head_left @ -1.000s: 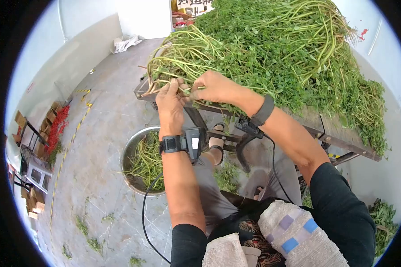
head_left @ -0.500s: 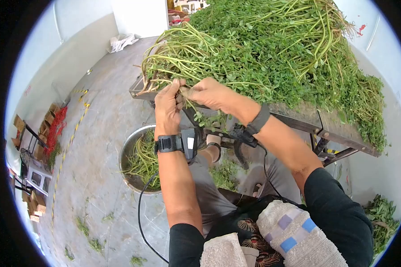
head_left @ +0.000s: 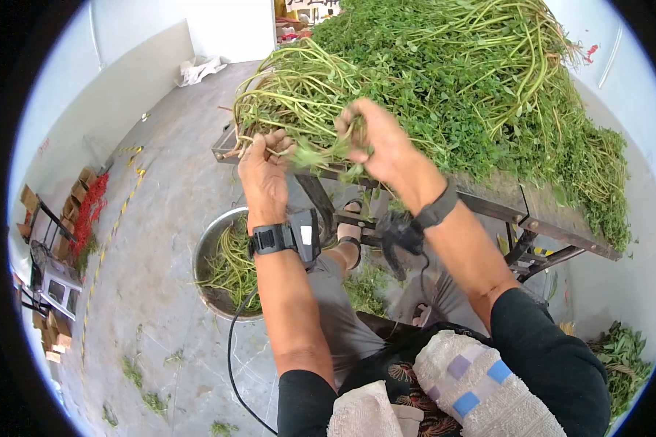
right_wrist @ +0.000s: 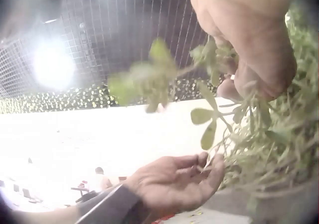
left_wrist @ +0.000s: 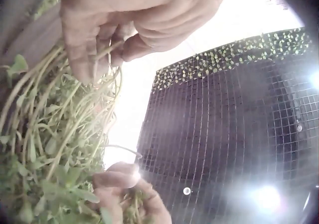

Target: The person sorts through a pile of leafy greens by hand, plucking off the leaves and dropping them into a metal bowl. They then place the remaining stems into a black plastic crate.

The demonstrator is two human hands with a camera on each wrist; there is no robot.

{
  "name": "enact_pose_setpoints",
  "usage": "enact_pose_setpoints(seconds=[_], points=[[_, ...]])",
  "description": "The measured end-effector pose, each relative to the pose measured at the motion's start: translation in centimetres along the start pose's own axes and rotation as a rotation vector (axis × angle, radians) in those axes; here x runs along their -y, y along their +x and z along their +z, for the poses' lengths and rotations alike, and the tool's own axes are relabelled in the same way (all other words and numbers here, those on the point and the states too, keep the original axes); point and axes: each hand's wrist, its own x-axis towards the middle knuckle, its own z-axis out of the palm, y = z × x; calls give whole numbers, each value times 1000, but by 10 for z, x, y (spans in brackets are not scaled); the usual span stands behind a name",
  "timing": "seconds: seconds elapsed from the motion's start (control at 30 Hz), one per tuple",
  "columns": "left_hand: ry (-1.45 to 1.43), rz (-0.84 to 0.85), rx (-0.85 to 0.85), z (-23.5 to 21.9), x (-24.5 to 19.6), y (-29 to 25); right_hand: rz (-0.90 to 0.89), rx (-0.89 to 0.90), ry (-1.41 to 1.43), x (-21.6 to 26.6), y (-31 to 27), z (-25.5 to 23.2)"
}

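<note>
My left hand (head_left: 264, 178) is at the near left corner of a tabletop heaped with leafy green stems (head_left: 430, 95). Its thumb and fingers pinch a thin stem (left_wrist: 107, 51), plain in the left wrist view. To the right and slightly higher, my right hand (head_left: 388, 146) curls round a leafy sprig (right_wrist: 212, 59) in front of the heap. Blurred leaves (head_left: 310, 155) hang between the two hands. Pale stem ends (head_left: 244, 138) stick out past the table's left end.
Below the left forearm, a round metal basin (head_left: 205, 288) on the floor holds cut stems. The metal-edged table (head_left: 561, 222) runs off to the right. Boxes and a red heap (head_left: 91, 211) line the left wall. Leafy scraps (head_left: 153, 402) litter the floor, and more greens (head_left: 623, 364) lie at lower right.
The hands, close together before, have moved apart. My right hand has gone up and right with the sprig, while my left has shifted slightly left.
</note>
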Motion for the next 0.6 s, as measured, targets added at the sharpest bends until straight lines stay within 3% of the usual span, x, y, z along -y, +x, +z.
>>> enact_pose_setpoints(seconds=[0.07,0.13,0.2,0.23,0.4,0.47,0.57,0.6], points=[[40,-51,-20,0,3,-1,-119,1,-307,28,4,6],[48,-65,-29,6,9,2,-224,28,-387,38,21,6],[34,-61,-38,2,13,10,-495,12,-966,37,41,4],[22,-61,-32,-6,15,16,-560,-27,-1076,33,43,2],[114,-31,-159,0,9,16,-590,179,-1231,1,31,5],[30,-87,-67,4,12,19,-439,263,-1443,-21,36,11],[-40,-142,72,1,12,21,-558,196,-1398,-24,34,6],[-46,-140,65,-3,10,23,-380,187,-1364,-14,34,3]])
